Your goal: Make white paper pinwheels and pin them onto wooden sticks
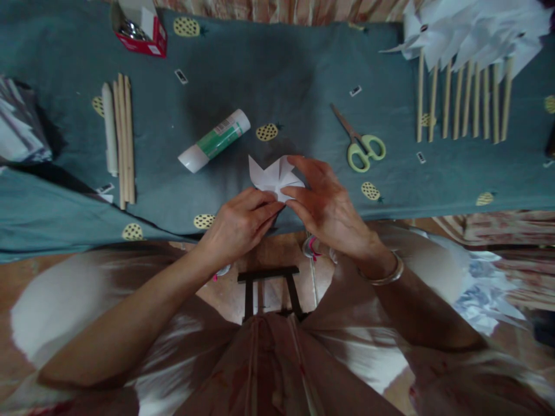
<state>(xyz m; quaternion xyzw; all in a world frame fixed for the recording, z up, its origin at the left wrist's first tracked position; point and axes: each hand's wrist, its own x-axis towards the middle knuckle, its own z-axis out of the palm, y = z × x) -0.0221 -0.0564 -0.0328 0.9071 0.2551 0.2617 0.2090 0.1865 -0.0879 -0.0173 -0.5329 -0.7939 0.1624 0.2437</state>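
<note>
A white folded paper pinwheel [271, 175] is held between my two hands near the table's front edge. My left hand [240, 222] pinches its lower left part, fingers closed on the paper. From the right, my right hand [323, 202] grips the pinwheel, with thumb and fingers on its centre and right blades. Just beyond, to the left, lies a green and white glue stick [215, 140]. Scissors with light green handles [365, 152] rest to the right of my right hand, blades pointing away. No stick is attached to the pinwheel where it shows.
Wooden sticks [124, 138] and a white rod [110, 130] lie at the left, near a paper stack [19, 124]. A red box [143, 37] with shiny contents stands at the back left. Several finished pinwheels [468, 34] on sticks lie back right. More white paper shapes [488, 292] are low at right.
</note>
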